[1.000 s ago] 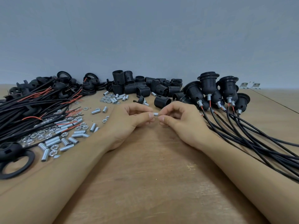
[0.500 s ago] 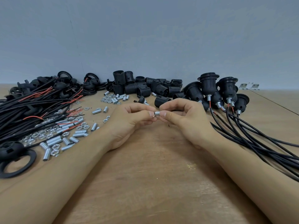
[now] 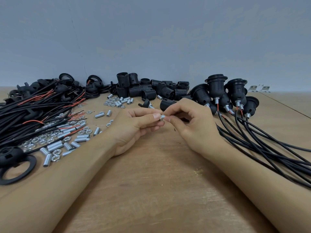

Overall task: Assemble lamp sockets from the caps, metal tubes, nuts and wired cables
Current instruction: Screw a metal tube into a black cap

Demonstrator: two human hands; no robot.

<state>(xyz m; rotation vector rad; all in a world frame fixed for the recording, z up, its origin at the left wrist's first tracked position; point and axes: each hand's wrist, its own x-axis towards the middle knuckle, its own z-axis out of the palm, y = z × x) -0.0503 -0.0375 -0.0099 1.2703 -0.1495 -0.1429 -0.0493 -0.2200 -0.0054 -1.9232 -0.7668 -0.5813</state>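
Plain grey-blue wall [image 3: 151,39] is sitting behind a wooden surface [image 3: 151,182] that's carrying all the parts. Both forearms are getting cut off by the bottom edge, so only hands and wrists are showing. Left hand [image 3: 134,126] and right hand [image 3: 193,125] are meeting just above the middle of the surface, and their fingers are pinching one small metal tube [image 3: 162,117] between thumbs and forefingers. Whether a nut is on it is too small to tell. Can't read any writing or labels anywhere.

Loose tubes and nuts [image 3: 64,140] are lying scattered at left, partly hiding under a heap of wired cables [image 3: 30,111]. Black caps [image 3: 151,89] are piling up at the back. Finished sockets [image 3: 218,93] are standing at right, with their cables running off the right edge.
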